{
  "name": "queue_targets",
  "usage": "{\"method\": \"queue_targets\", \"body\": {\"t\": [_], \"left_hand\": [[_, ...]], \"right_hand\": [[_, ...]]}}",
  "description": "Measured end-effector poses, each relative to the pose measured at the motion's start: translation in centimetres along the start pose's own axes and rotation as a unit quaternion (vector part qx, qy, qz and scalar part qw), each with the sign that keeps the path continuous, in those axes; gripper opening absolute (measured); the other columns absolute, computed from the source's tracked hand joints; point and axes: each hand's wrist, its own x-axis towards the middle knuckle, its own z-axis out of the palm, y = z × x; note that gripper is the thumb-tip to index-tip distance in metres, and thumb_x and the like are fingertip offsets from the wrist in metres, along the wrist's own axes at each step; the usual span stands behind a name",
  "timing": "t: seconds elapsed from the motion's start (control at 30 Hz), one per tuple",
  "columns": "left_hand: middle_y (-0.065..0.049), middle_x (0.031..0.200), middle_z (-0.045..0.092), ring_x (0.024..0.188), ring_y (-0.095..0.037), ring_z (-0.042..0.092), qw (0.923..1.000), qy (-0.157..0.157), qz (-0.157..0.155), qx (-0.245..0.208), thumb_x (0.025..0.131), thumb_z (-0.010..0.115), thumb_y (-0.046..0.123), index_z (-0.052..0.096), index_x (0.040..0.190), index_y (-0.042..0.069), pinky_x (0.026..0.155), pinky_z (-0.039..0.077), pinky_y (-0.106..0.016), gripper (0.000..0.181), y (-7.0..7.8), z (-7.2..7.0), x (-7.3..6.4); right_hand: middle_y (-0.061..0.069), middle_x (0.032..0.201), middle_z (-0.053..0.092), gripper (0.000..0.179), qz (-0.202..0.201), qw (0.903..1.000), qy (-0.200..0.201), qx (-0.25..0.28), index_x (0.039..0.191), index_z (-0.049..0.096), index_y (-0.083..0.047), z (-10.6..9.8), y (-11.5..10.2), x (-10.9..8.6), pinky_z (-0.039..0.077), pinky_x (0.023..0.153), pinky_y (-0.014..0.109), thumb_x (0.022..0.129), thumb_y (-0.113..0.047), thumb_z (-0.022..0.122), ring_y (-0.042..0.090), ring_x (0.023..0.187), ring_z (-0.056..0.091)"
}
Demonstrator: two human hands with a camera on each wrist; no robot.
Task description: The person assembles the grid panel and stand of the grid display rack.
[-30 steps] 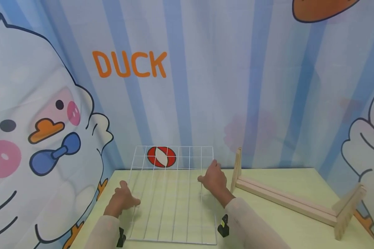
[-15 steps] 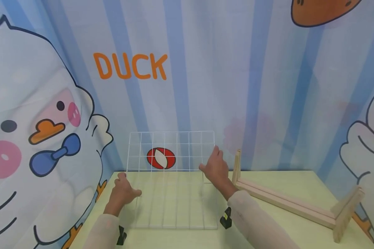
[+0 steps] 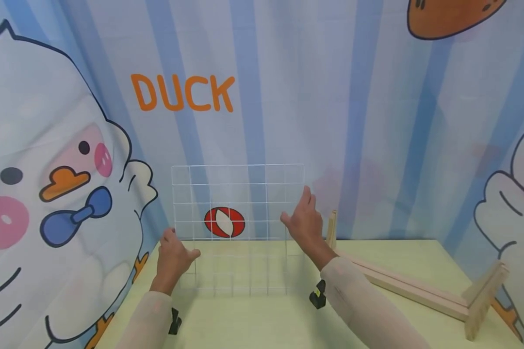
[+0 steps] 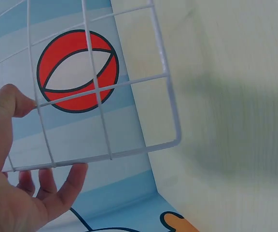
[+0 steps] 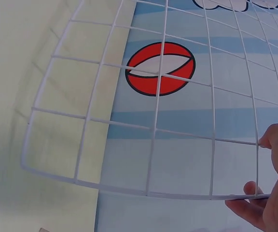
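Observation:
A white wire grid panel (image 3: 266,202) stands nearly upright in front of me, over the table. My left hand (image 3: 174,257) grips its left side edge, and my right hand (image 3: 306,225) grips the right one a little higher. In the left wrist view, the left hand (image 4: 23,198) has its thumb on a cross wire and its fingers curled around the outer rim. Thumb and fingers of the right hand (image 5: 276,188) pinch the opposite rim in the right wrist view. Shadows of the panel fall on the tabletop, apart from its lower corners.
To the right on the pale yellow table (image 3: 244,325) lies a wooden frame (image 3: 410,293), a long bar with upright end pieces. A striped curtain (image 3: 288,121) with printed ducks hangs behind the table's back edge. Dark clip-like devices (image 3: 318,294) sit at both wrists.
The wire grid panel has risen and tilted from leaning to nearly upright; its lower edge has moved away from me. Both hands have moved up with it, still holding its sides.

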Motion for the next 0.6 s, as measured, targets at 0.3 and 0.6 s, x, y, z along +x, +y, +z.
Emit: {"method": "queue_targets", "body": {"t": [0.3,0.6], "left_hand": [[-0.033,0.149,0.033,0.127,-0.047,0.044,0.9964,0.059,0.003,-0.06,0.083,0.08,0.016,0.021,0.149,-0.004,0.11,0.042,-0.061,0.091,1.2,-0.6,0.6],[-0.031,0.152,0.031,0.131,-0.045,0.041,0.9927,0.08,-0.004,-0.091,0.084,0.078,0.012,0.021,0.151,-0.002,0.114,0.039,-0.06,0.089,2.4,-1.5,1.2]], "right_hand": [[0.021,0.136,0.051,0.092,-0.036,0.9971,0.064,0.021,0.156,0.023,-0.004,-0.7,-1.6,0.8,0.04,0.049,0.033,0.087,-0.029,0.078,0.024,0.055,0.047],[0.02,0.136,0.052,0.09,-0.042,0.9945,0.095,0.015,0.155,0.023,-0.006,-1.3,-3.1,1.5,0.048,0.054,0.037,0.088,-0.03,0.078,0.027,0.058,0.052]]}}
